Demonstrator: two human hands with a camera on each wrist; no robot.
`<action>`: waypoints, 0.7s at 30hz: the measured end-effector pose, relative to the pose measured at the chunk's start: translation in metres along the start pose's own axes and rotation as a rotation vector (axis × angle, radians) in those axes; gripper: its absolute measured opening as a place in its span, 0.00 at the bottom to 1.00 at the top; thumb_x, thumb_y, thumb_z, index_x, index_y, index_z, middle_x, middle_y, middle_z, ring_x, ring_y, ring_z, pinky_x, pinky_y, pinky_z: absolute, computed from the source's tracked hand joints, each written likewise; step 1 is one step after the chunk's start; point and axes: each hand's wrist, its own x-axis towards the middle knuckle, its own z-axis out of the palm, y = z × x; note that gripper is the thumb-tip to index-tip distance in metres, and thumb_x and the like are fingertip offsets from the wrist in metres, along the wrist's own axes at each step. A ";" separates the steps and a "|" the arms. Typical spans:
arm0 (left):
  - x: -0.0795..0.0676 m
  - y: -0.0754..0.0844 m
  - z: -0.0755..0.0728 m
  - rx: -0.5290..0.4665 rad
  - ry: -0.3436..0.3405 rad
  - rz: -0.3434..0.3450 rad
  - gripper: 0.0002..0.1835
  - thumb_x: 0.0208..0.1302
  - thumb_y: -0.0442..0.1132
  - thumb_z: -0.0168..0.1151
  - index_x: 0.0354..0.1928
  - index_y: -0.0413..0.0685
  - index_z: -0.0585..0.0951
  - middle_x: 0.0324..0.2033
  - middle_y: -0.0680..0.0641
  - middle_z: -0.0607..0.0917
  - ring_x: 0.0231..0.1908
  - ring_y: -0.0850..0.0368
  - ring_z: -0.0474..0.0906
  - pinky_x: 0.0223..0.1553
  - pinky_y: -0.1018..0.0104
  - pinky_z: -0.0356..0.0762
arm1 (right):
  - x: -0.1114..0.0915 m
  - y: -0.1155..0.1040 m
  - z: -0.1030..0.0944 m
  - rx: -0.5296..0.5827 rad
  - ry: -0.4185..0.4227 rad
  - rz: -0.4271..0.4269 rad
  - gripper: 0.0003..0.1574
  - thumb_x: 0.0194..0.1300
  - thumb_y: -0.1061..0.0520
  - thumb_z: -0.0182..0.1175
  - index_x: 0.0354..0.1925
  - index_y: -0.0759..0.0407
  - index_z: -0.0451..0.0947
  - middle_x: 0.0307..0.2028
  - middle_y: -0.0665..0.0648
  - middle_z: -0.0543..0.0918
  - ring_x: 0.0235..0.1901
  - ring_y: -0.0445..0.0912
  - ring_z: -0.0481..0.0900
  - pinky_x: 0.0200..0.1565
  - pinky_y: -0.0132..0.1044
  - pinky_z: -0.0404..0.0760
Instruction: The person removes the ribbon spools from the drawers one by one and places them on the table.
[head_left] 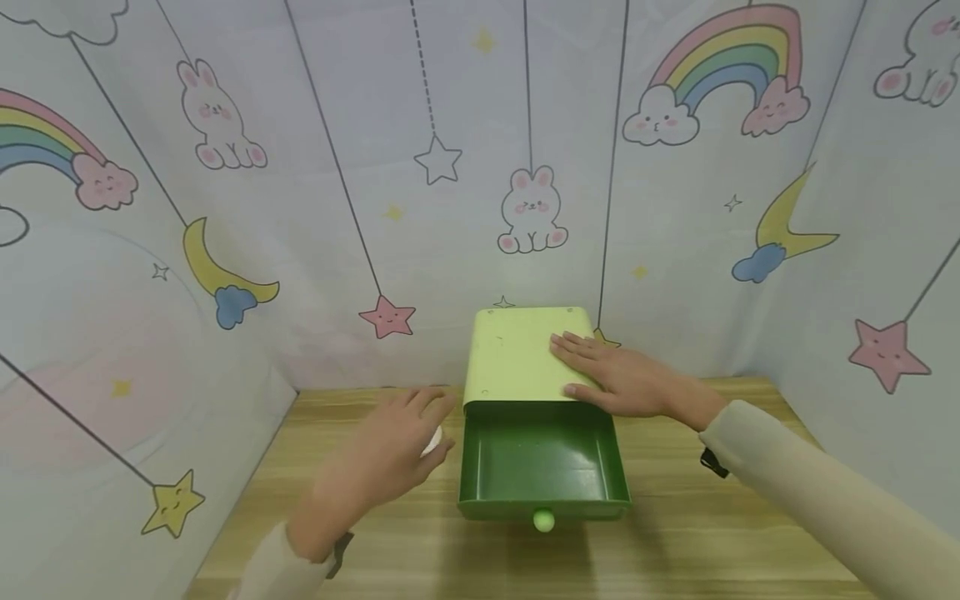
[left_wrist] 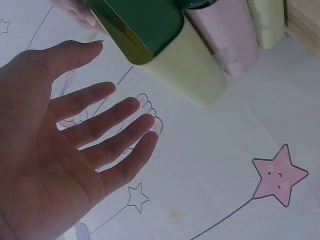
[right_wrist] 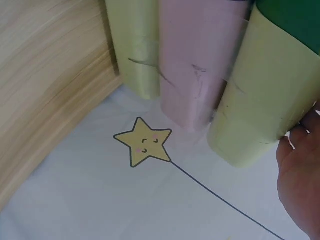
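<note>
A small drawer unit with a light yellow-green top [head_left: 525,354] stands against the back wall. Its dark green top drawer [head_left: 536,467] is pulled out toward me, with nothing inside and a pale green round knob [head_left: 543,521] on the front. My right hand [head_left: 626,379] rests with fingers extended on the right part of the unit's top. Left of the drawer hovers my left hand [head_left: 397,442], fingers apart; the left wrist view shows its bare palm [left_wrist: 60,145]. A small white object [head_left: 433,440] shows between that hand's thumb and fingers in the head view, mostly hidden.
Below the top drawer's case the unit has a pink tier [right_wrist: 197,65] and another yellow-green one [right_wrist: 134,50], joined by clear tape. All of it stands on a wood-grain table [head_left: 330,417]. A printed cloth [head_left: 450,250] with stars, rabbits and rainbows encloses the back and sides.
</note>
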 end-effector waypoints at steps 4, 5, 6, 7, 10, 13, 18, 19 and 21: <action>-0.003 0.020 -0.009 0.011 0.060 0.083 0.26 0.66 0.43 0.72 0.64 0.45 0.80 0.58 0.44 0.85 0.59 0.45 0.82 0.60 0.51 0.84 | 0.001 0.000 0.000 -0.025 -0.001 -0.018 0.46 0.82 0.32 0.42 0.85 0.50 0.45 0.85 0.50 0.47 0.85 0.50 0.47 0.83 0.52 0.55; -0.003 0.025 -0.011 0.012 0.081 0.108 0.26 0.65 0.42 0.72 0.64 0.45 0.81 0.57 0.45 0.86 0.59 0.46 0.83 0.59 0.53 0.85 | 0.001 0.000 0.001 -0.025 -0.001 -0.019 0.46 0.82 0.32 0.42 0.85 0.50 0.45 0.85 0.50 0.47 0.85 0.50 0.47 0.83 0.52 0.55; -0.003 0.030 -0.013 0.007 0.101 0.136 0.25 0.65 0.41 0.72 0.63 0.45 0.81 0.57 0.45 0.86 0.59 0.47 0.83 0.60 0.54 0.84 | 0.001 0.000 0.001 -0.026 0.001 -0.019 0.46 0.82 0.33 0.43 0.85 0.50 0.45 0.85 0.51 0.47 0.85 0.50 0.47 0.83 0.52 0.56; -0.004 0.036 -0.014 0.000 0.125 0.164 0.25 0.64 0.40 0.72 0.62 0.45 0.82 0.57 0.45 0.86 0.59 0.48 0.83 0.60 0.56 0.84 | 0.001 0.000 0.000 -0.025 0.001 -0.017 0.46 0.82 0.33 0.43 0.85 0.50 0.45 0.85 0.50 0.47 0.85 0.50 0.47 0.82 0.53 0.56; -0.004 0.051 -0.016 -0.007 0.192 0.255 0.24 0.61 0.39 0.73 0.60 0.47 0.83 0.55 0.48 0.86 0.59 0.51 0.83 0.61 0.60 0.84 | 0.001 -0.001 0.000 -0.026 0.005 -0.012 0.46 0.82 0.32 0.43 0.85 0.49 0.45 0.85 0.50 0.48 0.85 0.50 0.48 0.82 0.54 0.57; -0.005 0.065 -0.013 -0.005 0.258 0.338 0.22 0.59 0.40 0.75 0.55 0.48 0.84 0.52 0.49 0.87 0.56 0.53 0.84 0.59 0.63 0.84 | 0.001 0.000 0.001 -0.030 0.007 -0.012 0.46 0.82 0.31 0.42 0.85 0.48 0.46 0.85 0.49 0.49 0.85 0.50 0.49 0.81 0.54 0.59; -0.007 0.088 0.000 0.025 0.305 0.468 0.12 0.68 0.43 0.68 0.51 0.50 0.86 0.48 0.53 0.89 0.52 0.57 0.86 0.57 0.68 0.85 | 0.001 -0.001 0.001 -0.032 0.014 -0.016 0.46 0.82 0.30 0.42 0.85 0.48 0.46 0.85 0.49 0.49 0.85 0.50 0.50 0.82 0.53 0.59; -0.007 0.092 0.003 0.046 0.311 0.501 0.10 0.72 0.42 0.64 0.51 0.50 0.87 0.48 0.53 0.89 0.52 0.58 0.86 0.56 0.69 0.85 | 0.001 -0.001 0.001 -0.031 0.015 -0.015 0.46 0.82 0.31 0.42 0.85 0.48 0.47 0.85 0.49 0.50 0.85 0.50 0.50 0.81 0.53 0.59; -0.008 0.099 0.009 0.088 0.319 0.561 0.12 0.78 0.39 0.55 0.51 0.49 0.87 0.47 0.53 0.89 0.50 0.59 0.86 0.55 0.72 0.85 | 0.000 -0.001 0.001 -0.029 0.014 -0.013 0.46 0.81 0.31 0.43 0.85 0.49 0.47 0.85 0.49 0.50 0.84 0.51 0.50 0.81 0.54 0.59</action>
